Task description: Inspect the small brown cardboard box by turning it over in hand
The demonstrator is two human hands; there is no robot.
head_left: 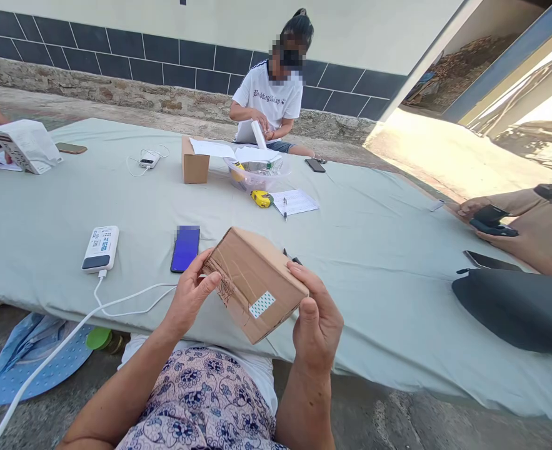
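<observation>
Between my two hands a brown cardboard box (245,275) is held up, tilted, over the near edge of the table. My left hand (194,290) grips its left side, where several thin brown strands cling to the cardboard. On the right, my right hand (317,319) clasps the opposite end, thumb in front and fingers over the top. A small patterned sticker (262,304) shows on the face toward me. Behind the box a dark pointed object (296,260) peeks out, mostly hidden. Just beyond my left hand lies a phone (185,249) with a blue screen.
A white power bank (100,249) with a cable (64,340) lies left on the cloth-covered table (374,250). Farther back are a tape measure (261,199), a clear plastic basin (261,182) and another box (195,167). A black bag (514,306) sits right. Other people sit around.
</observation>
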